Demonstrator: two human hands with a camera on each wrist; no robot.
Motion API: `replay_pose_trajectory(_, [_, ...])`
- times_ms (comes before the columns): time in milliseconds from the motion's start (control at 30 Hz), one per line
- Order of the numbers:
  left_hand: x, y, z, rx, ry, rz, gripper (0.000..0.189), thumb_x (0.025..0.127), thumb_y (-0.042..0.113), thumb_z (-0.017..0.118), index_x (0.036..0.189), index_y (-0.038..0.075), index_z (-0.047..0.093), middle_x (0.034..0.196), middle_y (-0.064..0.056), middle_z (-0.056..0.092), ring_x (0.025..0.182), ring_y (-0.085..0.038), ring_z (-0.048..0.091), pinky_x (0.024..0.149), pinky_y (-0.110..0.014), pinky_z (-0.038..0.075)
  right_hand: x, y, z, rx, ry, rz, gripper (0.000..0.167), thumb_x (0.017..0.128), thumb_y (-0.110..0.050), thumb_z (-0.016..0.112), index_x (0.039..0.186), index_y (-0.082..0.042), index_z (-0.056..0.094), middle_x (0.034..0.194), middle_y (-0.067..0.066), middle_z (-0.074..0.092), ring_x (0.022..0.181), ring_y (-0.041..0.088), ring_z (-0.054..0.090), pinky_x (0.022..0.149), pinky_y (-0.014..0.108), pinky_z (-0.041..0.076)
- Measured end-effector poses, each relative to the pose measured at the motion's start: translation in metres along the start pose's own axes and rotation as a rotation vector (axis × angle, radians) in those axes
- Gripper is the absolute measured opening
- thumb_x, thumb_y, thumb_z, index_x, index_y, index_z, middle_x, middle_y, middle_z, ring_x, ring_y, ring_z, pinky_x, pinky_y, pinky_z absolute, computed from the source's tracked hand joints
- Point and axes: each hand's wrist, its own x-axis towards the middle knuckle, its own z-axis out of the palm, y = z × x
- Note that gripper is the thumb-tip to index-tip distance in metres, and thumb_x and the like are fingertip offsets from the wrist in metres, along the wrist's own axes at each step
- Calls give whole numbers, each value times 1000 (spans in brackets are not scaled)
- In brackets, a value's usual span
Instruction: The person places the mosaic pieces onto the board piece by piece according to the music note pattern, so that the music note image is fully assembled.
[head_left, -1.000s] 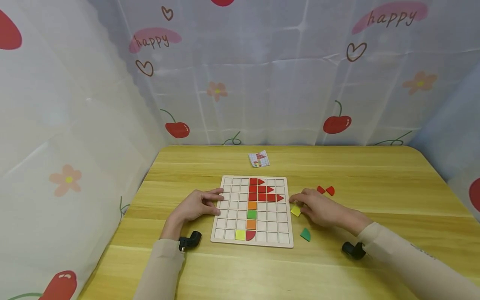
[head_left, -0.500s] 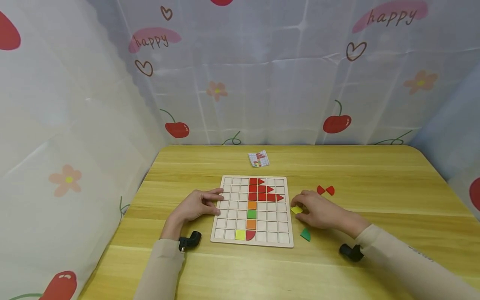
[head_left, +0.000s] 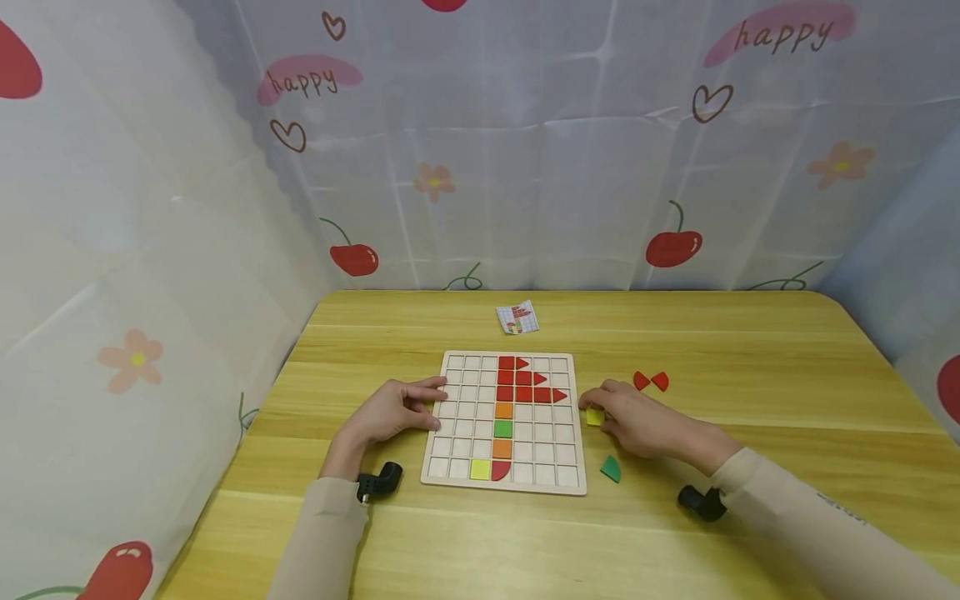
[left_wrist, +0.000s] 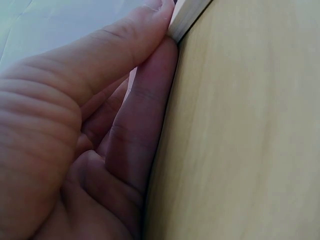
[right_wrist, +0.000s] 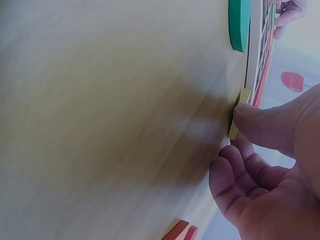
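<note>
My left hand (head_left: 386,411) rests against the left edge of a pale wooden grid board (head_left: 456,431), fingertips and thumb touching its rim. At the board's right side, my right hand (head_left: 637,419) pinches a yellow square tile (head_left: 595,417). The right wrist view shows the thumb against this tile (right_wrist: 245,95), which stands tilted close over the tabletop, other fingers curled. On the board lie red squares and triangles in rows, an orange-green-orange column, and, at the bottom, a yellow square (head_left: 480,470) beside a red quarter-round piece (head_left: 501,471).
A green quarter-round piece (head_left: 611,468) lies right of the board, nearer the person. Two red quarter-round pieces (head_left: 660,381) lie beyond the right hand. Behind the board is a small pattern card (head_left: 517,317) on the wooden table (head_left: 390,325). A printed curtain surrounds the table.
The yellow tile beside the board has turned and shifted slightly within my right hand's fingers. My left hand and the board have stayed in place.
</note>
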Motion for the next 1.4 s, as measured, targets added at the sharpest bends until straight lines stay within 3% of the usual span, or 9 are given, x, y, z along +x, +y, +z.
replay_pose_trajectory(200, [0, 0, 0, 2, 3, -1, 41, 82, 11, 87, 122, 13, 78, 154, 4, 55, 151, -22, 41, 79, -19, 51, 0, 1, -1, 16, -8, 19, 35, 96, -1, 68, 130, -8, 65, 113, 6, 63, 96, 16, 54, 87, 38, 53])
replay_pose_trajectory(467, [2, -1, -1, 11, 4, -15, 43, 82, 13, 87, 124, 15, 77, 155, 6, 54, 134, -24, 58, 77, -19, 51, 6, -2, -7, 48, -26, 7, 34, 98, -3, 66, 132, -10, 65, 115, 6, 63, 98, 17, 54, 88, 37, 53])
replay_pose_trajectory(633, [1, -2, -1, 0, -1, -8, 43, 82, 12, 87, 124, 13, 77, 155, 5, 54, 149, -23, 44, 81, -20, 51, 14, -12, -10, 61, -31, -28, 35, 98, -4, 67, 133, -10, 66, 117, 5, 63, 101, 18, 54, 92, 41, 52])
replay_pose_trajectory(800, [1, 0, -1, 7, 0, -2, 43, 82, 12, 87, 123, 13, 77, 154, 5, 55, 154, -21, 36, 83, -19, 51, 25, -25, -8, 77, -65, -57, 35, 100, -6, 64, 134, -11, 65, 125, 8, 62, 110, 21, 55, 98, 44, 51])
replay_pose_trajectory(967, [2, 1, -1, 9, -1, 5, 42, 82, 12, 87, 123, 14, 77, 154, 6, 55, 155, -19, 34, 86, -17, 50, 38, -39, -1, 78, -86, -130, 34, 100, -6, 63, 134, -11, 65, 125, 5, 62, 112, 20, 56, 100, 43, 51])
replay_pose_trajectory(1200, [2, -1, -1, 10, -8, 10, 41, 82, 12, 87, 122, 13, 78, 154, 5, 55, 156, -20, 33, 88, -16, 49, 54, -65, 10, 50, -102, -264, 30, 101, -10, 65, 131, -10, 66, 115, 1, 61, 102, 16, 52, 94, 35, 50])
replay_pose_trajectory(1400, [1, 0, -2, 10, -8, 9, 42, 82, 12, 87, 124, 13, 77, 155, 6, 55, 153, -20, 38, 86, -18, 50, 66, -82, 20, 39, -137, -291, 33, 103, -13, 62, 136, -13, 64, 121, -1, 61, 108, 13, 52, 100, 34, 49])
